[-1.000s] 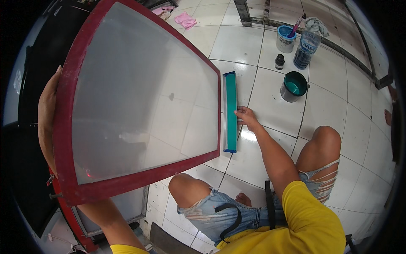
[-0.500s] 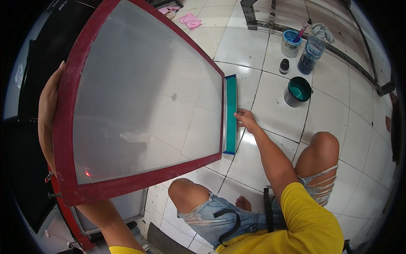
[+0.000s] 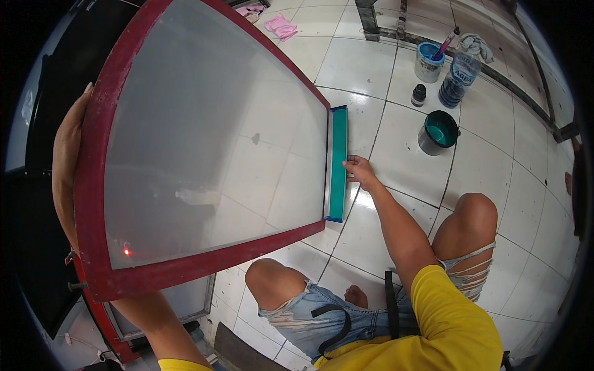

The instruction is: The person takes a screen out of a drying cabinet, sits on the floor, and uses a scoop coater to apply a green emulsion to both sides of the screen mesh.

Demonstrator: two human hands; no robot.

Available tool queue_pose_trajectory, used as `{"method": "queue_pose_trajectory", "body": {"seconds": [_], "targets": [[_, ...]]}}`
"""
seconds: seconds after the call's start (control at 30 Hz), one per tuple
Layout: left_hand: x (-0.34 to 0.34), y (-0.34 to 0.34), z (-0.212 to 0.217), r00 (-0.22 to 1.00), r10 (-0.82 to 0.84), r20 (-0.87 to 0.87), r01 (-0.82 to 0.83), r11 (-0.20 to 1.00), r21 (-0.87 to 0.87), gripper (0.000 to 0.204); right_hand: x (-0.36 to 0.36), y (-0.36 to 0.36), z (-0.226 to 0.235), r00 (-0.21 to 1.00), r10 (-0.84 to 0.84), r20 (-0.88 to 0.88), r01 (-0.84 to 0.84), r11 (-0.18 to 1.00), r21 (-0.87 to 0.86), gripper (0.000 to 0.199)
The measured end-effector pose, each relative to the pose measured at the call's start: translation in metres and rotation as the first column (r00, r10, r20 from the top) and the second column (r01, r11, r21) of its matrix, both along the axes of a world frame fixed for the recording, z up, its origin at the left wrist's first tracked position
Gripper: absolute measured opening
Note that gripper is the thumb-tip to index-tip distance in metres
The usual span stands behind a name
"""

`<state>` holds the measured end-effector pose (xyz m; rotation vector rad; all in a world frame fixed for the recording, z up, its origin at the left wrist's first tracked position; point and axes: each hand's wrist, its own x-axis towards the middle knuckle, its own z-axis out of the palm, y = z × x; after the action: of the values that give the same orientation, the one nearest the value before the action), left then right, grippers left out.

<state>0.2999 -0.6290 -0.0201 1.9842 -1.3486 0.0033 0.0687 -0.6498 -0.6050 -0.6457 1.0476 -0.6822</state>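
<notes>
My left hand (image 3: pixel 73 127) reaches behind the screen printing frame (image 3: pixel 93 185) and curls over its outer left side, holding it up at a tilt. The frame has dark red sides and a pale, see-through mesh (image 3: pixel 204 123). In my right hand (image 3: pixel 360 172) is a long metal scoop coater (image 3: pixel 338 164) with blue end caps and a strip of green emulsion inside. My fingers pinch its outer edge near the middle. The coater lies along the right side of the frame, close to the mesh; whether its lip touches is hard to tell.
On the tiled floor to the right stand a black cup of green liquid (image 3: pixel 438 133), a small dark bottle (image 3: pixel 419 95), a plastic bottle (image 3: pixel 460 77) and a tub with a brush (image 3: pixel 428 65). A metal rack (image 3: pixel 482 68) runs behind. A pink cloth (image 3: pixel 281 27) lies far off.
The frame's near left corner has shifted slightly left. The coater has moved a little farther from me along the frame's right side, with my right hand still holding it.
</notes>
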Motion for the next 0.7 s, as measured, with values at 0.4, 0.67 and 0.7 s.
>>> {"method": "queue_pose_trajectory", "body": {"seconds": [0.4,0.67,0.7], "targets": [[0.004,-0.005,0.0,0.999,0.012,0.042,-0.01,0.999,-0.03,0.039,0.002,-0.001,-0.012,1.0,0.009,-0.013,-0.009,1.0,0.0,0.052],[0.003,-0.005,0.001,0.996,0.039,0.081,-0.04,0.999,0.016,0.04,0.002,-0.004,-0.016,1.0,-0.004,-0.015,0.004,1.0,0.0,0.057],[0.008,-0.006,0.0,0.997,0.012,0.075,-0.013,1.0,0.011,0.04,0.001,-0.004,-0.016,1.0,-0.007,-0.02,0.007,1.0,0.002,0.058]]}}
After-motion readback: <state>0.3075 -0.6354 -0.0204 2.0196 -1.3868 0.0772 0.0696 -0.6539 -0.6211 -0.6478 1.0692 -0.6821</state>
